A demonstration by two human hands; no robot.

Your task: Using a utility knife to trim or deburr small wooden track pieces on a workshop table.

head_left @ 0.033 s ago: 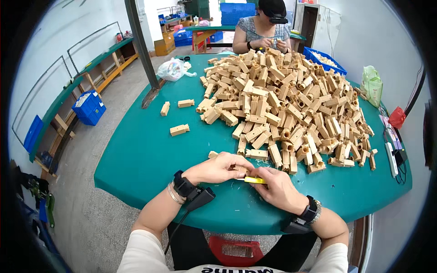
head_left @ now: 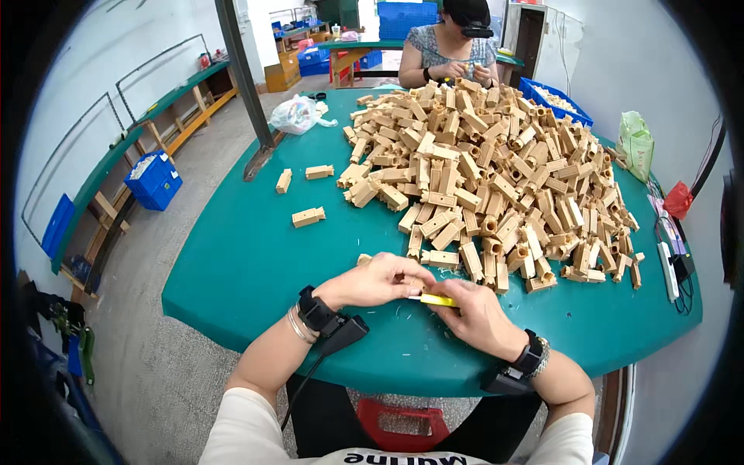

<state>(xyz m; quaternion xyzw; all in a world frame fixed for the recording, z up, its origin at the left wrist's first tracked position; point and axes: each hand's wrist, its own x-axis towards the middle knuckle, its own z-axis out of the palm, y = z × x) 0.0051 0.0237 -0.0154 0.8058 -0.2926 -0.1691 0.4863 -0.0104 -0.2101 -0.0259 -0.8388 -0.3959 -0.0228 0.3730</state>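
Observation:
My left hand [head_left: 375, 280] is closed around a small tan block [head_left: 412, 284], most of which its fingers hide. In my right hand [head_left: 482, 316] is a yellow-handled cutter [head_left: 439, 300], its thin pale tip pointing left against the block. Both hands work close together just above the table's near part. Beyond them rises a large pile of tan, square, hollow blocks [head_left: 473, 178] with notched ends. Another tan block [head_left: 363, 260] lies partly hidden behind my left hand. Small pale shavings [head_left: 406, 354] are scattered on the green table [head_left: 248, 256] around my hands.
Several loose blocks [head_left: 308, 217] lie left of the pile. A co-worker [head_left: 449, 58] sits across the table, handling something small. A blue crate [head_left: 554, 101] stands at the back right, a plastic bag [head_left: 296, 116] at the back left, a power strip [head_left: 667, 271] along the right edge.
The whole view has shifted slightly. My hands stay close together, with the cutter's pale tip now showing a little more clearly beside the block.

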